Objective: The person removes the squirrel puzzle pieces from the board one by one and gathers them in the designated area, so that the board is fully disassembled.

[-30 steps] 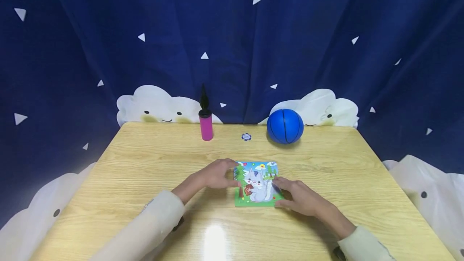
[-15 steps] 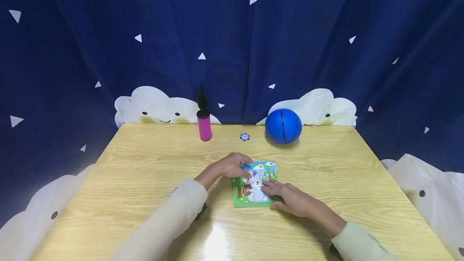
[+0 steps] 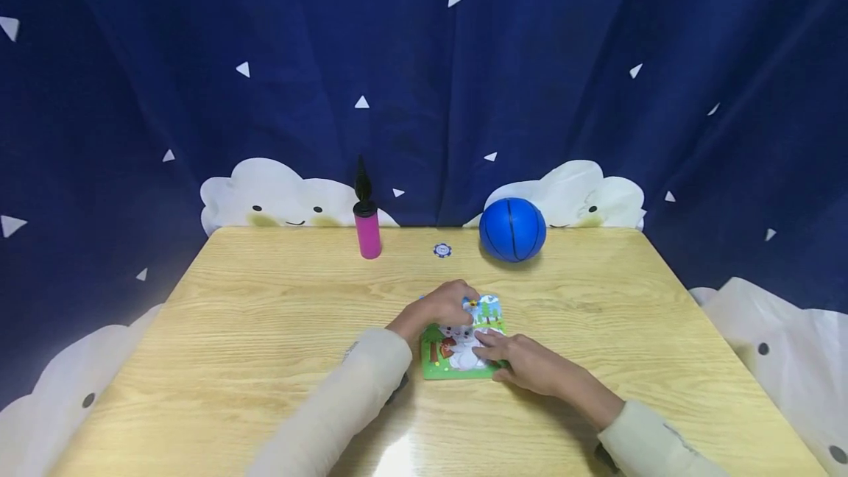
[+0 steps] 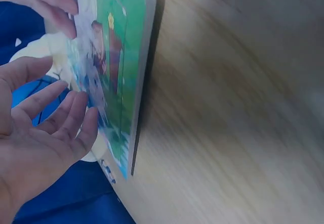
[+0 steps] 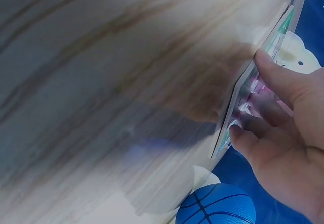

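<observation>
Picture board (image 3: 457, 361) flat, top toward blue curtain (image 3: 411, 57), long axis unclear

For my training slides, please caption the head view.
Left hand and right hand over a cartoon picture board on a table, blue ball behind.

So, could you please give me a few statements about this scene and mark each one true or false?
1. The left hand and the right hand are both at the picture board. True.
2. The round chip lies between the pink pump and the blue ball. True.
3. The blue ball rests on the picture board. False: it sits on the table, beyond the board.
4. The pink pump stands upright. True.
5. The left hand holds the pink pump. False: it is over the picture board.
</observation>
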`<state>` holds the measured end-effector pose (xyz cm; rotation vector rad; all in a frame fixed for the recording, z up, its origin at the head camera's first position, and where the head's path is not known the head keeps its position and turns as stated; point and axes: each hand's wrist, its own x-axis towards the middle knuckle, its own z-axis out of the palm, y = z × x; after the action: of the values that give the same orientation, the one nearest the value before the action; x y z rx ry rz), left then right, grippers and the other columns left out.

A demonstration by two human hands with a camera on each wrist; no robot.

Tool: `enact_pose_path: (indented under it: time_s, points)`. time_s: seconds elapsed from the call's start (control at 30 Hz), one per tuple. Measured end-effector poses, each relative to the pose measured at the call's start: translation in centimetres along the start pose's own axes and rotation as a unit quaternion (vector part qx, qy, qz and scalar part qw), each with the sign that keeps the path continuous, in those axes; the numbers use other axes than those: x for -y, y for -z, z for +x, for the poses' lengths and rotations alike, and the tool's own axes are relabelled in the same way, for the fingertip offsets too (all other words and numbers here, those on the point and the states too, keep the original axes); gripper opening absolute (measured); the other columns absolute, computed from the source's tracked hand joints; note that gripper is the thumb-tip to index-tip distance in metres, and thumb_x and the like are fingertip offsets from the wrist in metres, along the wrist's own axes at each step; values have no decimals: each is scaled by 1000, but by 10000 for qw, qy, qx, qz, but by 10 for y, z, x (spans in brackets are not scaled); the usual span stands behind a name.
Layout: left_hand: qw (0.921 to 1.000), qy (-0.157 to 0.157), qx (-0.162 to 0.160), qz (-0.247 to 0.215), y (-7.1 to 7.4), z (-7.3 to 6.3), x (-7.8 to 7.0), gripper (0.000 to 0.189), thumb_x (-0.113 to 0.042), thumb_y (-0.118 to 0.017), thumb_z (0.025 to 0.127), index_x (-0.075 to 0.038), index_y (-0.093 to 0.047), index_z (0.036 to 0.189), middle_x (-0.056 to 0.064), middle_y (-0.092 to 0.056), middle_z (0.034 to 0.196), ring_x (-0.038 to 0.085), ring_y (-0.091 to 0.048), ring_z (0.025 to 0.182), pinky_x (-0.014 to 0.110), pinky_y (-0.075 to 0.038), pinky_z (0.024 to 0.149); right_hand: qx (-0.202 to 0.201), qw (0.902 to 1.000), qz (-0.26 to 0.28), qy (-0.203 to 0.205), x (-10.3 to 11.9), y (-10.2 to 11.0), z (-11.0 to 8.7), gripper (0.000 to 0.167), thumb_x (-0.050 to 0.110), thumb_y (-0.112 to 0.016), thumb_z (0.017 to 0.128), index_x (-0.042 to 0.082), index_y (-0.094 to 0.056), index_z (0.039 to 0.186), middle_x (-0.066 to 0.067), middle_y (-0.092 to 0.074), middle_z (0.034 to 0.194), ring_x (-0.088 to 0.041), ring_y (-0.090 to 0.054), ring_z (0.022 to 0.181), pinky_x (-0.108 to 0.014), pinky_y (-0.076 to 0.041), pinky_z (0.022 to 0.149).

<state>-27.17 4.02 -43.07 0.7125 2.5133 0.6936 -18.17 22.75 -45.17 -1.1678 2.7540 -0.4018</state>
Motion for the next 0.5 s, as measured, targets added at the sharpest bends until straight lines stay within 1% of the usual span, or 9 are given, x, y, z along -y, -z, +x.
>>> enact_pose_path:
  time_s: [0.1, 0.23, 0.5]
  points:
    - [9998, 15, -31, 180, -4, 5, -2, 48, -16, -61, 84, -14, -56, 132, 6, -48, 137, 21, -46, 128, 35, -39, 107, 27, 10000, 32, -23, 0, -1, 2, 48, 13, -70, 83, 4, -57, 129, -19, -47, 141, -35, -48, 128, -48, -42, 101]
    - [9991, 18, -57, 413, -8, 10, -3, 46, -18, -62, 84, -13, -58, 130, 5, -49, 134, 21, -49, 122, 33, -40, 106, 80, 9999, 106, -88, 2, -1, 3, 48, 12, -70, 83, 3, -57, 129, -20, -47, 141, -35, -47, 128, -48, -42, 102]
    - [9987, 65, -156, 489, -13, 12, -7, 50, -19, -62, 83, -13, -55, 132, 5, -48, 134, 21, -51, 119, 34, -42, 103, 148, 9989, 414, -184, 2, 4, 2, 49, 12, -71, 81, 1, -57, 128, -23, -46, 140, -37, -46, 129, -50, -40, 102]
